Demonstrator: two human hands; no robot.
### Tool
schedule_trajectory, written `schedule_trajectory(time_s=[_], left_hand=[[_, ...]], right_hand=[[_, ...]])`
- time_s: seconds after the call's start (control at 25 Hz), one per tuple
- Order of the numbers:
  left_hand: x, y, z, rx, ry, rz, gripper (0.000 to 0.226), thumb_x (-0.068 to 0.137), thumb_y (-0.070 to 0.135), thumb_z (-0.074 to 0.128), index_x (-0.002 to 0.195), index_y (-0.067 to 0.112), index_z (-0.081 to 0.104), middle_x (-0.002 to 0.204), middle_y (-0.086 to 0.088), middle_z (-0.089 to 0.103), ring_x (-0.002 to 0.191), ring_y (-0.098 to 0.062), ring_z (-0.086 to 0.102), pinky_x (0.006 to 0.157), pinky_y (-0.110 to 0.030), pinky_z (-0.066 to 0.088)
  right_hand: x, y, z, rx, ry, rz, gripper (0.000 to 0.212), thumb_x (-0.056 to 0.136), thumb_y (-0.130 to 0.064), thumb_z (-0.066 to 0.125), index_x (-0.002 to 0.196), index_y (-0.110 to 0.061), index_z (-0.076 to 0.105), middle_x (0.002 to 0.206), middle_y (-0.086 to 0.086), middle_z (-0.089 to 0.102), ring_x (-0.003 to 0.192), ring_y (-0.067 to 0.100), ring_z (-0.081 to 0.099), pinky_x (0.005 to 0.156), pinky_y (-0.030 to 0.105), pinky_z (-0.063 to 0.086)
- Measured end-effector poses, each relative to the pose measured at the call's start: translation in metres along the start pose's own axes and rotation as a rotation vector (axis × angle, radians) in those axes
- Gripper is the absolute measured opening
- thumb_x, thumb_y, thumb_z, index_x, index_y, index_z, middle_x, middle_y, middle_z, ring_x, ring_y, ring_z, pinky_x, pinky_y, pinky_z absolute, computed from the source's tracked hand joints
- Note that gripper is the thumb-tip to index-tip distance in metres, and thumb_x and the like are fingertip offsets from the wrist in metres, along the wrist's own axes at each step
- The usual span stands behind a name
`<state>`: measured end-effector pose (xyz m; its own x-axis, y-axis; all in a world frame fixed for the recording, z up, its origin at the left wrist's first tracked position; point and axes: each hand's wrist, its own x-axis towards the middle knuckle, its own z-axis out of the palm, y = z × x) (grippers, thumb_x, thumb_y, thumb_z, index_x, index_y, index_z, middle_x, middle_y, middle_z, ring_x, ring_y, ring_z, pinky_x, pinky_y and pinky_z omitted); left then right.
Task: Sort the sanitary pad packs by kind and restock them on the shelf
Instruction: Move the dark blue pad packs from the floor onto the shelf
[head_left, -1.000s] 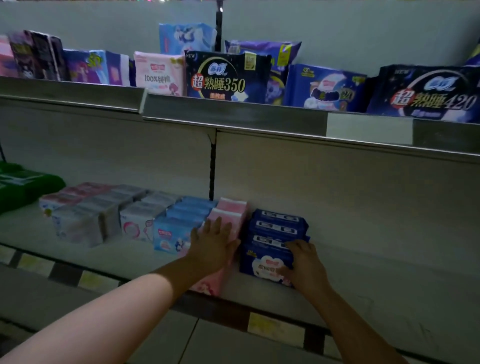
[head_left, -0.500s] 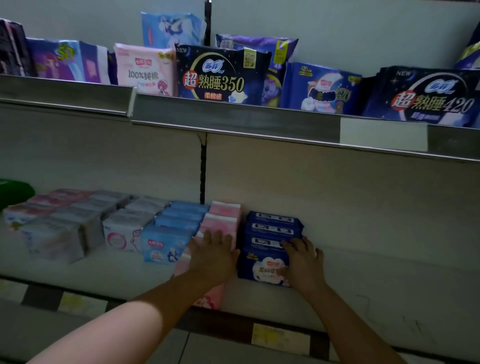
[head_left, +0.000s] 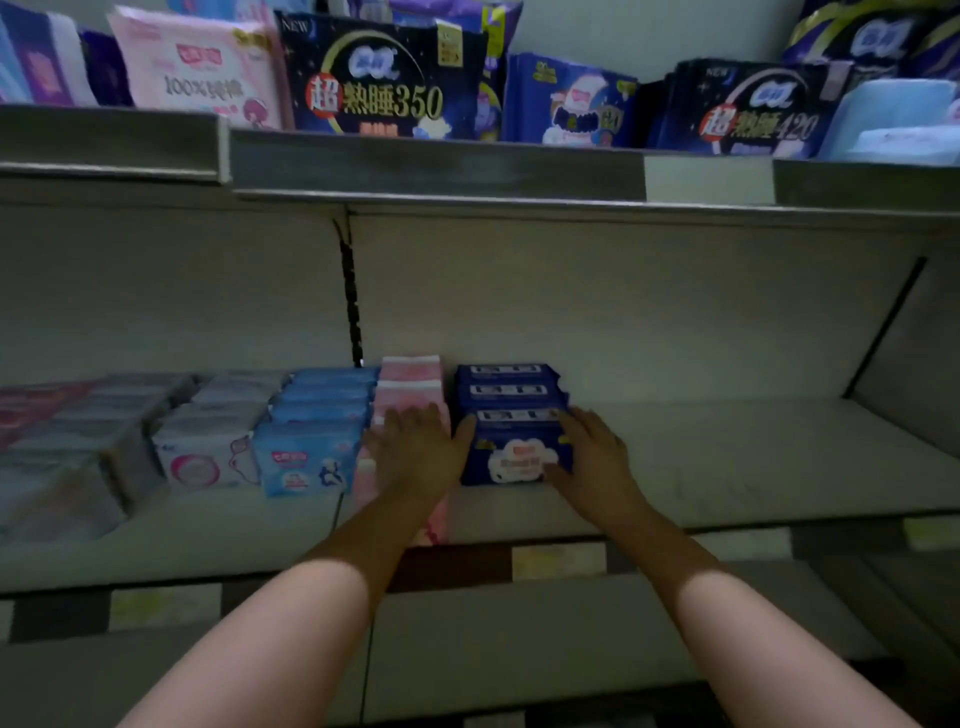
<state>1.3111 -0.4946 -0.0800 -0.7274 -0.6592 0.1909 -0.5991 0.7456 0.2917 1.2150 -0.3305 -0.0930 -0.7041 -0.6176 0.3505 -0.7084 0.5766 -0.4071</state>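
A row of three dark blue pad packs (head_left: 509, 391) stands on the lower shelf (head_left: 727, 457), front to back. My right hand (head_left: 592, 457) grips the right side of the front dark blue pack (head_left: 511, 460), fingers over its top corner and thumb on its face. My left hand (head_left: 415, 452) lies flat with fingers spread on the pink packs (head_left: 410, 371) just to the left, its thumb touching the blue pack's left edge. Light blue packs (head_left: 311, 457) and white packs (head_left: 208, 460) stand in rows further left.
The upper shelf rail (head_left: 436, 166) overhangs the work area and carries large night-pad packs (head_left: 384, 83). Bare shelf stretches to the right of the blue row. More pale packs (head_left: 67, 452) fill the far left. A price-tag strip (head_left: 556, 561) runs along the shelf's front edge.
My right hand has slid from the front of the dark blue pack to its right side. The left hand stays on the pink packs. My view has come closer and shifted right.
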Motion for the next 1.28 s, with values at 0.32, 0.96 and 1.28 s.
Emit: schedule_trajectory(time_s=[0.32,0.96,1.28], left_hand=[[-0.05,0.031,-0.014,-0.186,0.362,0.303,0.039,0.091,0.026,0.049,0.126,0.01,0.052,0.131,-0.011,0.051,0.122,-0.026,0.044,0.106,-0.039,0.031],[-0.254,0.237,0.106,-0.128,-0.048,0.068,0.046,0.092,0.031,0.048,0.136,0.018,0.041,0.137,-0.006,0.042,0.124,-0.024,0.042,0.102,-0.033,0.034],[-0.297,0.207,0.164,-0.182,-0.21,0.038,0.041,0.09,0.023,0.052,0.13,0.015,0.048,0.132,-0.005,0.045,0.113,-0.022,0.051,0.094,-0.032,0.045]], right_hand=[[-0.045,0.018,-0.071,0.266,0.112,0.062,0.054,0.093,-0.018,0.055,0.142,-0.014,0.034,0.149,0.006,0.031,0.133,0.019,0.034,0.097,0.012,0.018],[-0.202,0.194,-0.112,0.429,-0.132,0.038,0.051,0.091,-0.017,0.055,0.139,-0.013,0.038,0.129,0.009,0.051,0.12,0.019,0.047,0.093,0.019,0.032],[-0.264,0.217,-0.061,0.503,-0.241,0.226,0.051,0.091,-0.013,0.053,0.139,-0.012,0.036,0.136,0.006,0.047,0.126,0.017,0.045,0.103,0.026,0.036]])
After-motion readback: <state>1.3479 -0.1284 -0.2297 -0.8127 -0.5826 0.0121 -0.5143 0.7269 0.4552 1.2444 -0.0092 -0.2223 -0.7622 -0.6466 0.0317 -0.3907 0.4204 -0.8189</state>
